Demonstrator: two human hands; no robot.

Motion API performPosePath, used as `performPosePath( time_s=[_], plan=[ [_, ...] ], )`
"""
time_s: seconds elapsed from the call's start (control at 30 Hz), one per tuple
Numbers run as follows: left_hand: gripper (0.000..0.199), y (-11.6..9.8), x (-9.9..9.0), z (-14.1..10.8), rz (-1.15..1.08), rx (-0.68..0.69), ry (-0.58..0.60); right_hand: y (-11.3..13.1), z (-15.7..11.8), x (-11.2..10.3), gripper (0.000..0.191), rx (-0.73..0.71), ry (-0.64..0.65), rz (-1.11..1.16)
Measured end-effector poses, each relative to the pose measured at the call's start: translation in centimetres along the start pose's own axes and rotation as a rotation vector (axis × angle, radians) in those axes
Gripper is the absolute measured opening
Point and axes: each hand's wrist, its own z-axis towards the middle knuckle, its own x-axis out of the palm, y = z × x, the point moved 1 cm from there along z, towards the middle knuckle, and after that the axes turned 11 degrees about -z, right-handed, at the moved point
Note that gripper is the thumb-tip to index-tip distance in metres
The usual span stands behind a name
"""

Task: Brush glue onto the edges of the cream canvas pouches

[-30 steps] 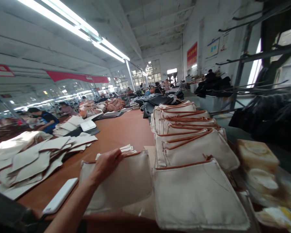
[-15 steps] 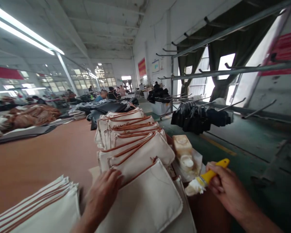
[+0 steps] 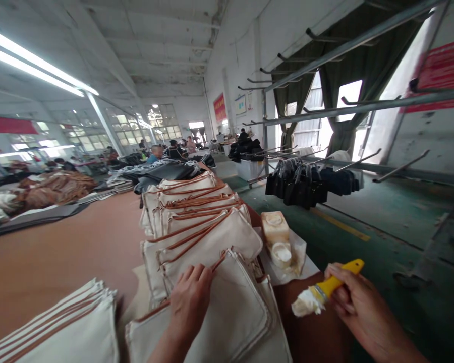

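My left hand (image 3: 189, 312) presses on the top edge of a cream canvas pouch (image 3: 212, 322) with brown piping, near the end of an overlapping row of similar pouches (image 3: 196, 227). My right hand (image 3: 366, 307) grips a flat brush (image 3: 325, 290) with a yellow handle, its bristles loaded with white paste and held in the air. Just beyond the brush stands a cream plastic tub of paste (image 3: 274, 227), with a small white cup (image 3: 281, 254) beside it on a sheet of paper. A neat stack of brown-edged canvas pieces (image 3: 56, 327) lies at the lower left.
The row sits on a long orange-brown worktable (image 3: 68, 252), with piled materials and co-workers (image 3: 157, 154) farther down. To the right, black bags hang on a metal rack (image 3: 295, 184) above a green floor (image 3: 386, 237).
My view has swung right since a second ago, bringing the brush in my right hand into sight. My left hand has moved onto the pouches, and the top pouch has shifted.
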Motion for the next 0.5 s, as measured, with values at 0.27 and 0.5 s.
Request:
performPosePath(
  time_s=[0.27, 0.5],
  plan=[
    [0.013, -1.1, -4.3, -4.6, -0.014, 0.003, -0.369, -0.4, -0.6, 0.4, 0.038, 0.037, -0.007, -0.010],
    [0.006, -1.3, -3.0, -4.0, -0.029, -0.006, -0.316, -0.6, -1.0, 0.1, 0.039, 0.065, -0.021, -0.021]
  ],
)
